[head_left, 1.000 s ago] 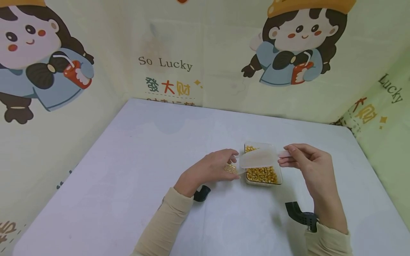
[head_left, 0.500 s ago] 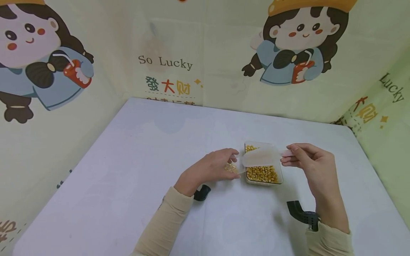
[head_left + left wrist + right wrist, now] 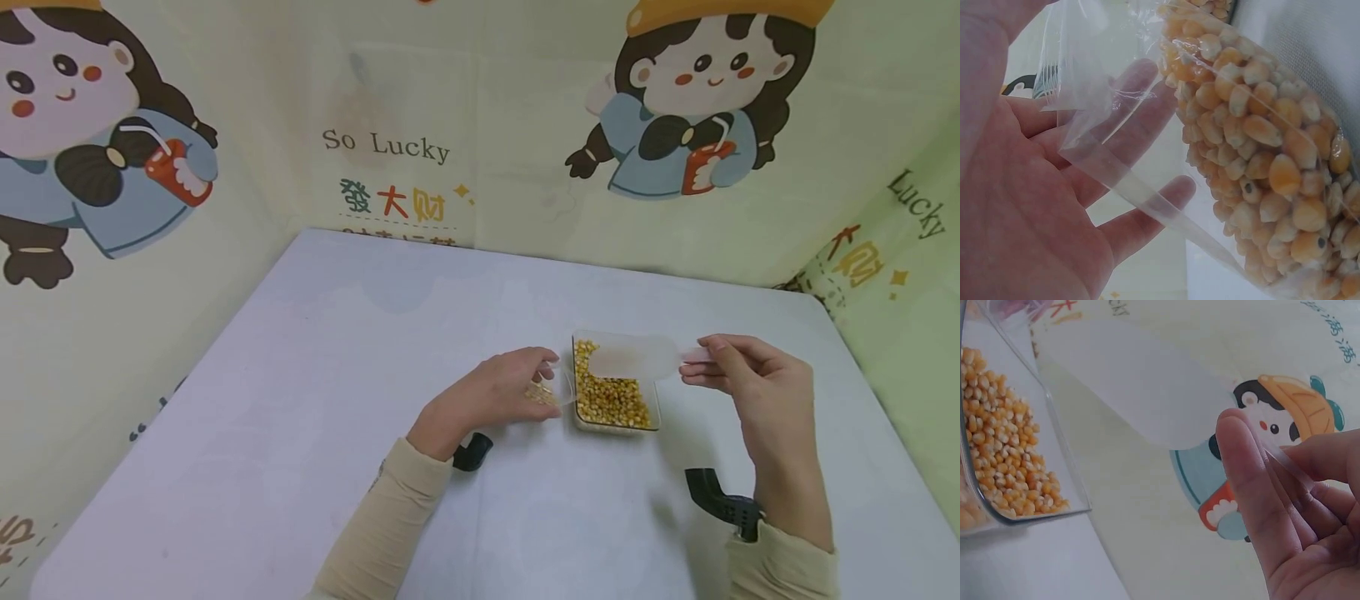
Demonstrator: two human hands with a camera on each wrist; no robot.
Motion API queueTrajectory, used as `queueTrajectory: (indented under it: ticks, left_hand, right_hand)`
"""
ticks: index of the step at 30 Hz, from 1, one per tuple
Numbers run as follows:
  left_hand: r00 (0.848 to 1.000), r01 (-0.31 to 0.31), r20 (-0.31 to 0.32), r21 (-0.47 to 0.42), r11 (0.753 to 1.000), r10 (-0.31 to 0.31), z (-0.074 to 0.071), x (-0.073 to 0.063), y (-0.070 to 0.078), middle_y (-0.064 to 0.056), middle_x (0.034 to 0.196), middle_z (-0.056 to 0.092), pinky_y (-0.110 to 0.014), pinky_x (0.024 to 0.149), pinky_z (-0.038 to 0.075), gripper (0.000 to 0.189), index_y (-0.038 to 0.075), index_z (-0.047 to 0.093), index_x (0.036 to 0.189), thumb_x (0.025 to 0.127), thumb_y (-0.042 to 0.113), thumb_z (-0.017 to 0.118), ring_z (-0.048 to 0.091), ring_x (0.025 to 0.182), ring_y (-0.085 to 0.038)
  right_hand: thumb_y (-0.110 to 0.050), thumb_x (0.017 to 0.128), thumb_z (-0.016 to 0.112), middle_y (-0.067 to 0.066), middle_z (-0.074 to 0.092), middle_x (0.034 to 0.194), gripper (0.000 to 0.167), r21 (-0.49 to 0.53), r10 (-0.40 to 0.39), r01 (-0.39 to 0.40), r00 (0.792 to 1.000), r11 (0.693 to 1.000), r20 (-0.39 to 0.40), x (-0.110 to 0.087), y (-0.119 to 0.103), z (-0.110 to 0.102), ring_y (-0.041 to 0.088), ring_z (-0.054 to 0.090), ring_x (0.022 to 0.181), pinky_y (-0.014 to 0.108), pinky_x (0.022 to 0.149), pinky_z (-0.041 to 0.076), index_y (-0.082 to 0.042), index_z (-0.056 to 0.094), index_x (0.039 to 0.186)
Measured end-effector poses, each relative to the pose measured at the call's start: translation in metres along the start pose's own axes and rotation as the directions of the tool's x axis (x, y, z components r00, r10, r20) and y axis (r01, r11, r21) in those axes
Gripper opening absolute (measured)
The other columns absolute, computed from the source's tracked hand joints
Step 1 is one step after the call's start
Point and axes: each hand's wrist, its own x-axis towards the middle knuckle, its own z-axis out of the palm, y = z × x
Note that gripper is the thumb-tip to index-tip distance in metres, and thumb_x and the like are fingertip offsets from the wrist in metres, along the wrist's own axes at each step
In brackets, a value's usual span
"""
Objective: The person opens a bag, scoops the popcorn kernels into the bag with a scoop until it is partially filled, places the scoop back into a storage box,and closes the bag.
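Observation:
My left hand (image 3: 491, 387) holds a clear plastic bag (image 3: 542, 395) at the left side of a clear container (image 3: 656, 410). Corn kernels (image 3: 1260, 134) fill much of the bag in the left wrist view, with the fingers bent around its loose film. More kernels (image 3: 609, 403) lie in the container. Over its far right part, a translucent white scoop (image 3: 633, 358) hangs with its blade level. Thumb and fingers of my right hand (image 3: 768, 396) pinch the scoop's handle. No kernels can be made out on the blade (image 3: 1138, 378).
A white table (image 3: 360, 333) lies under everything. Patterned cloth walls (image 3: 517, 150) rise at its back and sides. Both wrists carry black camera mounts (image 3: 723, 504), and the container's upright walls stand between the two hands.
My right hand has drawn the scoop to the right, away from the bag, uncovering more kernels in the container's left part. The left hand and bag have hardly moved.

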Motion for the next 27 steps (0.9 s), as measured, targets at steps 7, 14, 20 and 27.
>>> queueTrajectory:
  ticks: [7,14,20,27]
  left_hand:
    - [1.0,-0.015,-0.005,0.006,1.0,0.015,0.0001,-0.0001,-0.0008,0.0,0.131,0.064,-0.03,0.099,0.048,0.071,0.012,0.042,0.146,0.088,0.04,0.074,0.06,0.118,-0.014]
    - [1.0,-0.017,-0.003,0.007,1.0,0.017,-0.0005,0.0004,-0.0003,0.0,0.131,0.064,-0.031,0.099,0.048,0.071,0.012,0.042,0.146,0.088,0.039,0.074,0.06,0.118,-0.014]
    - [1.0,-0.013,-0.004,0.006,1.0,0.013,-0.0007,0.0014,-0.0005,0.0,0.13,0.064,-0.031,0.099,0.049,0.071,0.012,0.042,0.146,0.088,0.039,0.074,0.06,0.117,-0.014]
    - [1.0,-0.017,0.0,0.009,1.0,0.017,0.0002,0.0016,-0.0005,-0.001,0.131,0.064,-0.031,0.099,0.048,0.071,0.011,0.042,0.146,0.088,0.039,0.074,0.06,0.118,-0.014]
  right_hand:
    - [-0.014,0.091,0.07,0.003,0.077,0.081,0.018,-0.071,0.02,-0.025,0.997,0.997,-0.07,0.002,0.0026,0.0007,0.017,0.074,0.064,0.029,0.063,0.059,0.001,0.07,0.101]
    - [-0.021,0.096,0.065,-0.012,0.074,0.079,0.025,-0.386,-0.016,-0.034,0.992,0.922,-0.126,0.0029,0.0042,0.0025,0.009,0.073,0.065,0.021,0.065,0.058,0.0,0.068,0.109]
    - [-0.019,0.096,0.064,-0.016,0.072,0.076,0.022,-0.47,-0.078,-0.003,0.985,0.883,-0.152,0.0021,0.0039,0.0057,0.006,0.072,0.063,0.018,0.065,0.057,0.0,0.07,0.106]
    - [-0.015,0.096,0.063,-0.02,0.07,0.071,0.017,-0.501,-0.108,0.012,0.981,0.865,-0.164,0.0014,0.0054,0.0068,0.003,0.071,0.06,0.017,0.062,0.057,-0.001,0.071,0.104]
